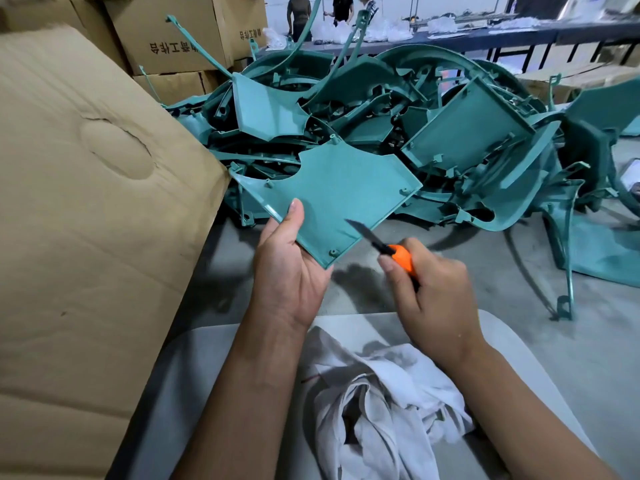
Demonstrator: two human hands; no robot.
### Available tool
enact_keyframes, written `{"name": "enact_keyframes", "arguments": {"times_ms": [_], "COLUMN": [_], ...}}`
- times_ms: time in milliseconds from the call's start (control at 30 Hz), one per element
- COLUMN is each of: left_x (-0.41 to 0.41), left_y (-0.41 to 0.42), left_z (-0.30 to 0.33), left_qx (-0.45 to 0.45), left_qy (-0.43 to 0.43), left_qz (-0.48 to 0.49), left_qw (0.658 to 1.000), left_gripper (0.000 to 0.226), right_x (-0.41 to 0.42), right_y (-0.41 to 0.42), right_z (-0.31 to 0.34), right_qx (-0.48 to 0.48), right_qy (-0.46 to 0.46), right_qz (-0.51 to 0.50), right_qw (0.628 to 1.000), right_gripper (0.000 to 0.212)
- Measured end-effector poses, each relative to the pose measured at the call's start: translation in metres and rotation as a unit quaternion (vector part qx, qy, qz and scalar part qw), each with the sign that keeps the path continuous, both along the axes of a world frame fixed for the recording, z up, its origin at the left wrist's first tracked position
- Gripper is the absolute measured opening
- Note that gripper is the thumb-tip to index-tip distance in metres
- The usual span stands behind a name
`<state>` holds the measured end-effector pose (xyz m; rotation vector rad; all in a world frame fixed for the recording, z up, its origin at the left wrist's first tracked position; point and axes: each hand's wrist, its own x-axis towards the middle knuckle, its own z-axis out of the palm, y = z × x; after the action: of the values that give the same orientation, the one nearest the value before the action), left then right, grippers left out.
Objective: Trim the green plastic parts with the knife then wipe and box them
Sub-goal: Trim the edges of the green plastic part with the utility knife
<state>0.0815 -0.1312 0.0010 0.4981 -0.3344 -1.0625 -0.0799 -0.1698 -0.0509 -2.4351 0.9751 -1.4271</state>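
My left hand (289, 268) grips a flat green plastic panel (337, 194) by its near left edge, thumb on top, and holds it tilted above the floor. My right hand (431, 292) is closed around an orange-handled knife (398, 256). Its dark blade points up and left, and the tip rests against the panel's near right edge. A crumpled white cloth (377, 403) lies on my lap, under both forearms.
A big heap of green plastic parts (450, 133) covers the floor ahead and to the right. A large cardboard box (86, 202) stands at my left, with more cartons (173, 32) stacked behind it. People stand at a long table (485, 36) in the background.
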Motion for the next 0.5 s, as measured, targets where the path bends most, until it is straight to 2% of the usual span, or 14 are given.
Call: {"name": "enact_keyframes", "arguments": {"times_ms": [233,367,500], "left_x": [-0.002,-0.003,0.001], "left_y": [0.002,0.003,0.003], "left_z": [0.001,0.001,-0.001], "left_qx": [0.005,0.009,0.007], "left_qy": [-0.009,-0.016,-0.025], "left_qz": [-0.003,-0.003,-0.004], "left_qw": [1.0,1.0,1.0], "left_gripper": [0.026,0.027,0.029], "right_x": [-0.008,-0.012,-0.014], "right_y": [-0.012,-0.022,-0.026], "right_z": [0.0,-0.004,-0.006], "right_qx": [0.014,0.038,0.051], "right_qy": [-0.073,-0.099,-0.122], "right_qz": [-0.084,-0.138,-0.141], "right_qw": [0.994,0.985,0.981], "right_gripper": [0.034,0.042,0.047]}}
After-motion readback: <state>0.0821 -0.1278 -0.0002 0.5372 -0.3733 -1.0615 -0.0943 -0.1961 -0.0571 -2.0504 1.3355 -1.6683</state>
